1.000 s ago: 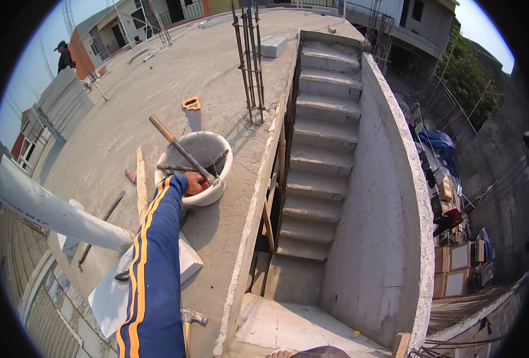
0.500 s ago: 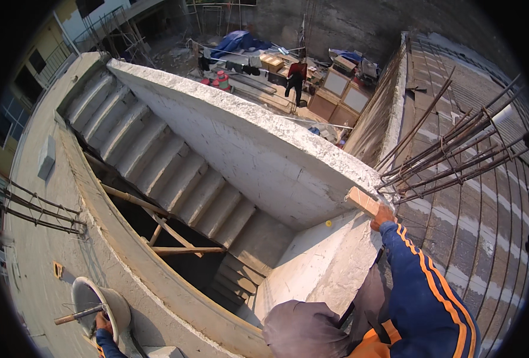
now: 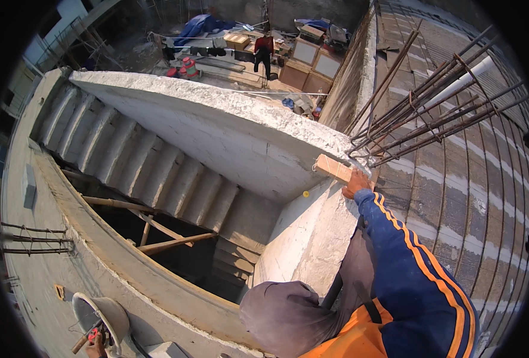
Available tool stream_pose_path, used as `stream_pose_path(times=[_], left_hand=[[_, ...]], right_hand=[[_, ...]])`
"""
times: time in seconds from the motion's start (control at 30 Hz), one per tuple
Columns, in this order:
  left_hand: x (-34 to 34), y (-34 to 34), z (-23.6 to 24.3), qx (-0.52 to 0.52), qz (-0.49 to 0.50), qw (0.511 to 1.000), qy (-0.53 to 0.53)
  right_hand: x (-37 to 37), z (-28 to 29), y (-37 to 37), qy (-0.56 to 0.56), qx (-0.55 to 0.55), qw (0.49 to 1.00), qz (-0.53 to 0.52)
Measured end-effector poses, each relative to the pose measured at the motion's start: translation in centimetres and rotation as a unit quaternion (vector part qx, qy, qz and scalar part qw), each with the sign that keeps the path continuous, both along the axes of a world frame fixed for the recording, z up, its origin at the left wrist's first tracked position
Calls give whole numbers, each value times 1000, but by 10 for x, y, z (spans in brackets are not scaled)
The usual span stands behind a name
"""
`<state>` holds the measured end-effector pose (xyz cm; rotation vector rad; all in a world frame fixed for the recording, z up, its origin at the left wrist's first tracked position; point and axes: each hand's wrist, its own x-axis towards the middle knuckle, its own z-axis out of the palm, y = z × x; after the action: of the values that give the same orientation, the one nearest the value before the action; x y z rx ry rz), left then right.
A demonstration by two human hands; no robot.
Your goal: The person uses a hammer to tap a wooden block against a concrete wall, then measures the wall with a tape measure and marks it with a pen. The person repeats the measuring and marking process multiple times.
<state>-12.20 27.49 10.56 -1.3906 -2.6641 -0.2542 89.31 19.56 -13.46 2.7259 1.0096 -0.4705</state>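
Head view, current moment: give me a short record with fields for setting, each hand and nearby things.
Setting: outdoor construction site, concrete stairs beside a rough-topped wall
Left hand: at the bucket, a red item at its fingers; exact grip unclear
Right hand: on one end of a wooden block, near the wall's corner
Beyond right hand: bundle of rebar
Near bucket: orange handle
Stair opening: wooden poles across it

Concrete stairs (image 3: 124,149) beside rough-topped wall (image 3: 216,137); timber poles (image 3: 175,244) across dark opening (image 3: 187,268); blue tarp (image 3: 201,27) beyond wall.
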Motion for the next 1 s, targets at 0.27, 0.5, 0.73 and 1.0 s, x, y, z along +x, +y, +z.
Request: stream_pose_path(times=[0.27,0.5,0.73,1.0], left_hand=[[63,-17,98,74,135,988,25],[68,-30,119,243,245,937,58],[152,-61,94,502,22,794,-342],[402,-72,18,378,-244,532,-718]], right_hand=[[10,12,-12,18,6,999,49],[36,6,-22,48,39,991,117],[22,15,-17,58,40,994,86],[-105,133,9,594,259,747,150]])
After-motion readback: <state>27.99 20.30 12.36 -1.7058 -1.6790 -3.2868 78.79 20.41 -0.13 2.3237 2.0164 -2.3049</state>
